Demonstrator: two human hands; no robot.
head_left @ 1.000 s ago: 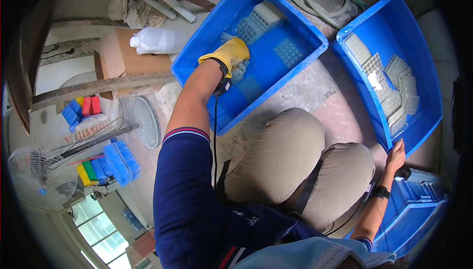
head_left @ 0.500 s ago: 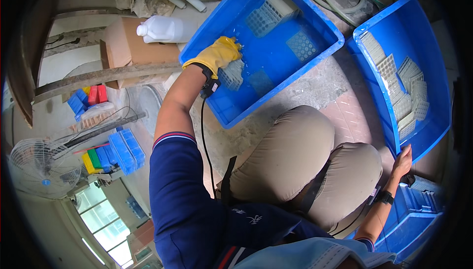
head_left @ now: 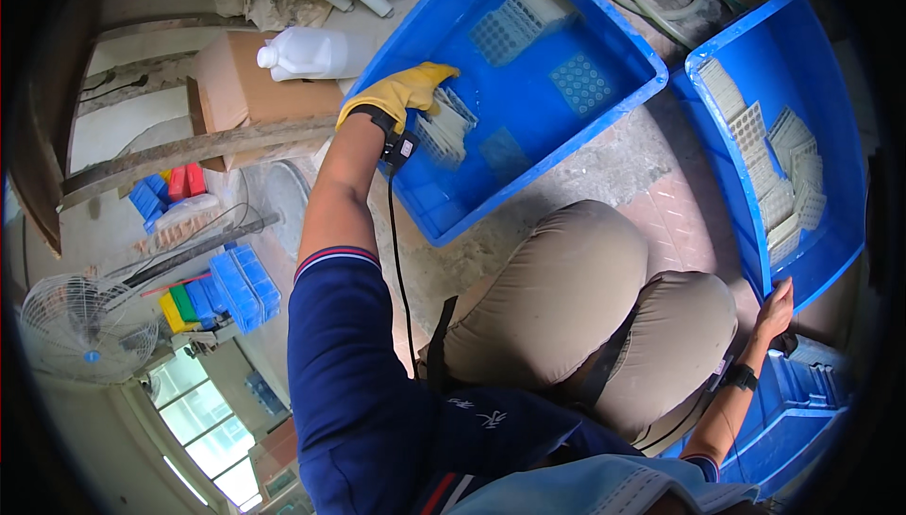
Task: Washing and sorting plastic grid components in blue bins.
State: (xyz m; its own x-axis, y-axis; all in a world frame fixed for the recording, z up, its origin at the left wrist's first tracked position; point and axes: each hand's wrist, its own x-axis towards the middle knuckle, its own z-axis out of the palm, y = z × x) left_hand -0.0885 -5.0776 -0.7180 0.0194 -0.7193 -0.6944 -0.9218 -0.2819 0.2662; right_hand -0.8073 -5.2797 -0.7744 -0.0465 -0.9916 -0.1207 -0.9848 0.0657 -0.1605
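My left hand, in a yellow rubber glove, reaches into the blue tub ahead of me, which holds shallow water. Its fingers are closed over the upper end of a fanned bundle of thin grey plates near the left wall. A taller stack of plates dotted with round marks stands at the tub's far side. One plate and a fainter one lie flat under the water. My bare right hand grips the near rim of a second blue tub, which contains several piles of dotted plates.
A white plastic jug and a cardboard box stand left of the water tub. Hoses curl beyond it. More blue tubs sit at lower right. A fan and coloured bins are at far left. A cable hangs from my left wrist.
My left hand has shifted slightly left, and the plates under it are now tilted and fanned, showing their edges. My right hand stays on the tub rim.
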